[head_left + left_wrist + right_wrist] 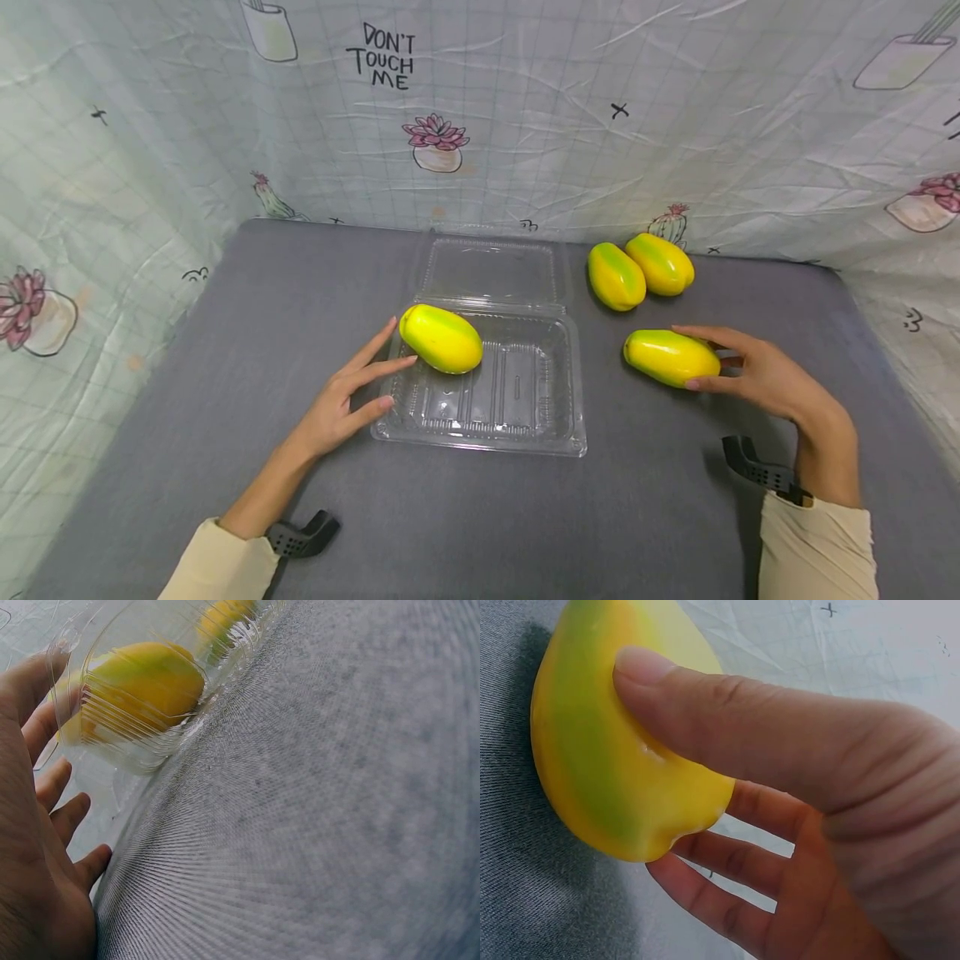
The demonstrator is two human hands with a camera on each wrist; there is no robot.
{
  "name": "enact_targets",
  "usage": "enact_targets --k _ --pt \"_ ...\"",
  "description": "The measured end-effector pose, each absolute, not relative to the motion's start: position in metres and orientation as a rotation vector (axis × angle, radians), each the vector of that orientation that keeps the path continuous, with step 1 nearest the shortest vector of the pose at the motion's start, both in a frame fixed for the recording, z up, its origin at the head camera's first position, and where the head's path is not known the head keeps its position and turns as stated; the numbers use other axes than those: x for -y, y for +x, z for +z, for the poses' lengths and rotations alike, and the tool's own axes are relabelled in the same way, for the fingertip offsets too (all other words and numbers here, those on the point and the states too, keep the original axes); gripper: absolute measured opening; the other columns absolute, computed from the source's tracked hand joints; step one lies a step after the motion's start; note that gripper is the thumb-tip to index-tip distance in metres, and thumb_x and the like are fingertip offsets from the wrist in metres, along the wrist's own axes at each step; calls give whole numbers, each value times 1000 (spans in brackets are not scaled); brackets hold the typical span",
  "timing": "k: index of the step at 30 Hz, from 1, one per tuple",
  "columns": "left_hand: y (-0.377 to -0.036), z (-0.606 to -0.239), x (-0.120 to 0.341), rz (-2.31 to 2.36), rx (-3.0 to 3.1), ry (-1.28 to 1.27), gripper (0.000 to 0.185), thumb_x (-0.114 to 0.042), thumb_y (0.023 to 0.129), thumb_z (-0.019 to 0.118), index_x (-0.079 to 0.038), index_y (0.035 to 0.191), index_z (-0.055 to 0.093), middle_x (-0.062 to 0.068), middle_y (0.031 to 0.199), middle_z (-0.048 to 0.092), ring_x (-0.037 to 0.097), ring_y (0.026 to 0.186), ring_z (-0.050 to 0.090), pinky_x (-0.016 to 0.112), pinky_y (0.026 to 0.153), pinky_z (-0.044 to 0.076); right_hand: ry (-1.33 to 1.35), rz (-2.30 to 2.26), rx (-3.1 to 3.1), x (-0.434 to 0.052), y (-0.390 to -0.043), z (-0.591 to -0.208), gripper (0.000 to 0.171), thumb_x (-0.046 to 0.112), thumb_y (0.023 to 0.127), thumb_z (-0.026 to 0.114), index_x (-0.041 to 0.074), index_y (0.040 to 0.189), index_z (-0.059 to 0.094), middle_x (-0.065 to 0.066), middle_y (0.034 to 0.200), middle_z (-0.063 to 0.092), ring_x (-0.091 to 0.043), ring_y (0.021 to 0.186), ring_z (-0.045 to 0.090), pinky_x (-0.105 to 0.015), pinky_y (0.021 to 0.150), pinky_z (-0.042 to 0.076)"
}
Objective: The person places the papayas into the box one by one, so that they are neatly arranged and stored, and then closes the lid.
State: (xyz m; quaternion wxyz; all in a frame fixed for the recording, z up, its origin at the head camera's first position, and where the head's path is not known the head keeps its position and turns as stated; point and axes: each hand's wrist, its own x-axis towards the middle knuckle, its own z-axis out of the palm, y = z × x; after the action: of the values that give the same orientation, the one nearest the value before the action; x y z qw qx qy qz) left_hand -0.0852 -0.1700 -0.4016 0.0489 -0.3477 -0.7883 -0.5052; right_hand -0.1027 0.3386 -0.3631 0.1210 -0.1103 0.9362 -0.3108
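A clear plastic clamshell box [498,446] lies on the table with its lid folded back. One yellow-green papaya [442,340] rests in the box's left part, against the rim. My left hand [341,408] is at that side, fingers spread and fairly straight, two fingertips at the papaya's edge; in the left wrist view, the box wall stands in front of this papaya [150,682]. To the right of the box, my right hand [765,375] grips the end of a second papaya [667,357], thumb on one side and fingers on the other.
Two more papayas, a near one [617,277] and a far one [662,264], lie side by side at the table's back, right of the lid [491,271]. Behind the grey table [480,525] hangs a printed white curtain [525,108].
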Motion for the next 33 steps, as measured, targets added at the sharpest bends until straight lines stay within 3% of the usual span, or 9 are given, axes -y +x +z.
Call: enact_targets --k 7,15,24,33 --pt "-88 -401 170 -1539 2372 -1078 40 -8 81 59 0 120 54 23 142 20 42 128 18 55 100 17 -299 -912 -2718 -339 -102 -360 62 39 76 67 39 131 39 1 135 37 -26 116 36 -50 87 36" --pt "-90 -400 171 -1548 2350 -1090 42 -2 78 60 2 119 54 25 142 20 42 128 18 54 100 17 -324 -920 -2720 -336 -104 -356 62 38 76 68 37 131 41 5 134 38 -21 117 36 -48 88 36" --pt "-88 -402 171 -1527 2347 -1091 40 -9 81 59 2 119 54 25 141 20 43 128 18 51 102 17 -324 -905 -2733 -339 -103 -357 62 38 74 69 39 130 41 4 135 37 -25 118 37 -48 87 38" --pt "-86 -403 171 -1521 2386 -1079 40 -9 82 59 0 121 53 24 142 19 42 128 17 49 102 17 -345 -981 -2768 -333 -100 -357 62 34 76 68 38 131 39 11 132 39 -15 112 41 -45 85 40"
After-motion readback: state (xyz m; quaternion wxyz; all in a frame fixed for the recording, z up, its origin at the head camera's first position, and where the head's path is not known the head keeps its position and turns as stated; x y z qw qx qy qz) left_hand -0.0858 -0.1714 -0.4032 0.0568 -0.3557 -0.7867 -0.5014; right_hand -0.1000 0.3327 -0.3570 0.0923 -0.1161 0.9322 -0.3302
